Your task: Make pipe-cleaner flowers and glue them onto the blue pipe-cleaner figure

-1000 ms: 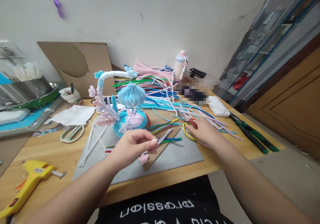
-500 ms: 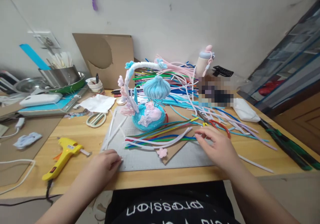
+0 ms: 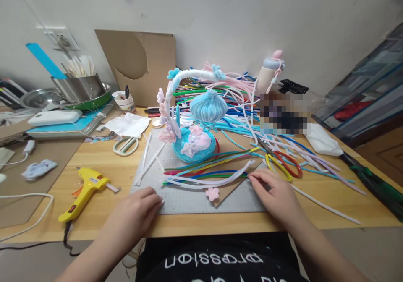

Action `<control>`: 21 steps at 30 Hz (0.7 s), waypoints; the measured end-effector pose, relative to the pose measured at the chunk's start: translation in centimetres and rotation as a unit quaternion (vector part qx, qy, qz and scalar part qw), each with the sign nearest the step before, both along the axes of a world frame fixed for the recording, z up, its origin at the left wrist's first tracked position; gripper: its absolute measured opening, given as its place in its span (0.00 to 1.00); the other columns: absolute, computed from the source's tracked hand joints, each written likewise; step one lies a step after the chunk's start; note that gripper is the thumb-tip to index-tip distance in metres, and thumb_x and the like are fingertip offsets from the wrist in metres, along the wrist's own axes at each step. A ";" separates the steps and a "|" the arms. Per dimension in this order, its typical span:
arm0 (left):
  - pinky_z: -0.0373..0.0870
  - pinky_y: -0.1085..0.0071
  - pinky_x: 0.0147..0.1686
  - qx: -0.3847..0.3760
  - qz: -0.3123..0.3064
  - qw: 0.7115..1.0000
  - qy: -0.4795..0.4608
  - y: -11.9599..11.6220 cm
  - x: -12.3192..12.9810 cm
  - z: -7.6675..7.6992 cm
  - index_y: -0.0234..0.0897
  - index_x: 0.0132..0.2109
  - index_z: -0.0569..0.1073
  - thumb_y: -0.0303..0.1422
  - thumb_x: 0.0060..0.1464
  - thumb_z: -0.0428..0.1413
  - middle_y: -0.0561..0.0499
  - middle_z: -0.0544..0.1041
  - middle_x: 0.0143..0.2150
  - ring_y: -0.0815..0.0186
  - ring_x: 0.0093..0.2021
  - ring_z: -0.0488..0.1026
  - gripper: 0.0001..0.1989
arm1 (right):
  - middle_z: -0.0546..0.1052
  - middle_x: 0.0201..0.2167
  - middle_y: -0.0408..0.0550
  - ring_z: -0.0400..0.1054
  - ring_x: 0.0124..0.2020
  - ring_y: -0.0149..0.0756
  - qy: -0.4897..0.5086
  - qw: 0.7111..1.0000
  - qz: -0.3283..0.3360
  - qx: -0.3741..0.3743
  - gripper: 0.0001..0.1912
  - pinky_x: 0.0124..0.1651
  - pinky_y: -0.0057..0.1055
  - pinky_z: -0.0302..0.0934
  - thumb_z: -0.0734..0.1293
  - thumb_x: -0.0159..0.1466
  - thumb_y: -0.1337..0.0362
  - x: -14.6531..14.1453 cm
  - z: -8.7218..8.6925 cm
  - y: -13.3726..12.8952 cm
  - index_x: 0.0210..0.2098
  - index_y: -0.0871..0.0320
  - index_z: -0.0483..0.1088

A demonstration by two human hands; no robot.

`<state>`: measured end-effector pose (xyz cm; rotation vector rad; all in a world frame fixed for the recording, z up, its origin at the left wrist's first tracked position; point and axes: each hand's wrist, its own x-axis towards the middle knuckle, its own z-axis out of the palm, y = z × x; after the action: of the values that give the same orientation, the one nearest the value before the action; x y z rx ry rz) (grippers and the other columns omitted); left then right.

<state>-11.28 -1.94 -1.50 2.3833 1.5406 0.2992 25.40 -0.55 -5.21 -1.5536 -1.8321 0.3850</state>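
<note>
My left hand (image 3: pixel 143 208) rests with curled fingers on the left front edge of the grey cutting mat (image 3: pixel 185 206); nothing shows in it. At the mat's right side, my right hand (image 3: pixel 277 191) has thumb and fingers closed at the right end of a blue pipe cleaner (image 3: pixel 217 172). Green, red and yellow pipe cleaners lie alongside, with white ones (image 3: pixel 204 185) in front. Between my hands, a pink flower (image 3: pixel 212 194) sits on a cardboard piece (image 3: pixel 231 189). Behind stands a pipe-cleaner lamp with a blue shade (image 3: pixel 208 107), a white arched stem and a round blue base (image 3: pixel 181 150).
Scissors (image 3: pixel 292 164) with red and yellow handles lie beyond my right hand. A yellow glue gun (image 3: pixel 85 191) is at the left, near pale-handled scissors (image 3: pixel 126 146). Many loose pipe cleaners (image 3: pixel 239 87), a bottle (image 3: pixel 267 74) and a cardboard sheet (image 3: pixel 160 68) stand or lie at the back.
The view has shifted, moving the scene slightly rightward in the picture. My right hand has come left and nearer, away from the scissors, uncovering their yellow handle. My left hand stays on the mat edge.
</note>
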 end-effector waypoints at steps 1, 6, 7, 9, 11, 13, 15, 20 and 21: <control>0.67 0.71 0.34 -0.017 -0.005 1.000 -0.002 0.1 0.1 0.0 0.40 0.34 0.76 0.32 0.60 0.48 0.50 0.74 0.33 0.65 0.34 0.73 0.12 | 0.74 0.34 0.46 0.69 0.36 0.37 0.005 1.000 0.000 0.005 0.08 0.41 0.33 0.61 0.62 0.65 0.62 0.0 -0.1 0.0 0.33 0.55 0.71; 0.66 0.70 0.34 -0.070 0.005 0.998 0.005 0.4 0.8 0.5 0.39 0.32 0.73 0.32 0.59 0.48 0.51 0.73 0.33 0.65 0.34 0.72 0.11 | 0.74 0.33 0.46 0.69 0.35 0.36 0.027 0.999 -0.007 0.029 0.06 0.41 0.33 0.61 0.62 0.64 0.62 0.0 0.1 -0.2 0.32 0.56 0.70; 0.65 0.70 0.33 -0.068 0.009 0.997 0.020 0.4 1.0 0.7 0.39 0.31 0.71 0.32 0.59 0.47 0.51 0.72 0.33 0.64 0.34 0.72 0.11 | 0.74 0.33 0.46 0.69 0.35 0.37 0.029 0.999 -0.009 0.031 0.06 0.41 0.33 0.62 0.62 0.64 0.63 0.0 0.2 -0.2 0.32 0.56 0.70; 0.64 0.69 0.31 -0.058 0.014 0.996 0.063 0.2 1.3 1.1 0.38 0.29 0.69 0.31 0.58 0.46 0.51 0.71 0.32 0.64 0.33 0.71 0.11 | 0.74 0.33 0.46 0.69 0.36 0.37 0.031 0.999 -0.008 0.033 0.06 0.41 0.34 0.62 0.62 0.64 0.63 0.0 0.3 -0.3 0.32 0.56 0.70; 0.63 0.68 0.30 -0.054 0.010 0.994 0.099 0.1 1.4 1.4 0.38 0.28 0.68 0.31 0.58 0.45 0.50 0.71 0.32 0.63 0.32 0.71 0.12 | 0.74 0.33 0.47 0.69 0.36 0.38 0.032 0.999 -0.003 0.033 0.07 0.41 0.34 0.62 0.62 0.65 0.63 0.1 0.3 -0.4 0.32 0.55 0.70; 0.63 0.68 0.31 -0.065 -0.001 0.993 0.097 0.1 1.5 1.5 0.38 0.29 0.67 0.30 0.59 0.44 0.50 0.71 0.32 0.63 0.32 0.70 0.12 | 0.74 0.33 0.48 0.68 0.36 0.38 0.033 0.999 -0.002 0.028 0.07 0.40 0.34 0.62 0.62 0.65 0.63 0.0 0.3 -0.5 0.33 0.55 0.70; 0.64 0.69 0.33 -0.086 -0.007 0.994 0.065 0.2 1.4 1.4 0.38 0.30 0.67 0.30 0.59 0.43 0.50 0.70 0.33 0.63 0.33 0.71 0.12 | 0.74 0.33 0.47 0.68 0.36 0.38 0.035 0.999 -0.004 0.022 0.07 0.39 0.34 0.62 0.62 0.64 0.62 0.0 0.2 -0.5 0.33 0.56 0.70; 0.65 0.69 0.34 -0.127 0.008 0.992 0.022 1.0 1.3 1.1 0.39 0.32 0.66 0.30 0.57 0.46 0.51 0.71 0.34 0.63 0.34 0.70 0.07 | 0.74 0.33 0.46 0.68 0.36 0.37 0.035 0.999 -0.008 0.015 0.07 0.40 0.32 0.61 0.62 0.65 0.62 -0.1 0.0 -0.7 0.33 0.56 0.70; 0.65 0.68 0.34 -0.130 0.010 0.991 0.022 1.1 1.3 1.1 0.39 0.32 0.66 0.30 0.57 0.46 0.51 0.71 0.34 0.63 0.34 0.70 0.07 | 0.74 0.33 0.46 0.68 0.36 0.37 0.036 0.999 -0.009 0.015 0.07 0.40 0.32 0.61 0.62 0.65 0.62 -0.1 0.0 -0.7 0.33 0.56 0.70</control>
<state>-9.95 -0.83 -0.42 2.1874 1.5200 0.0448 25.34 -1.27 -5.20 -1.5166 -1.7599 0.3978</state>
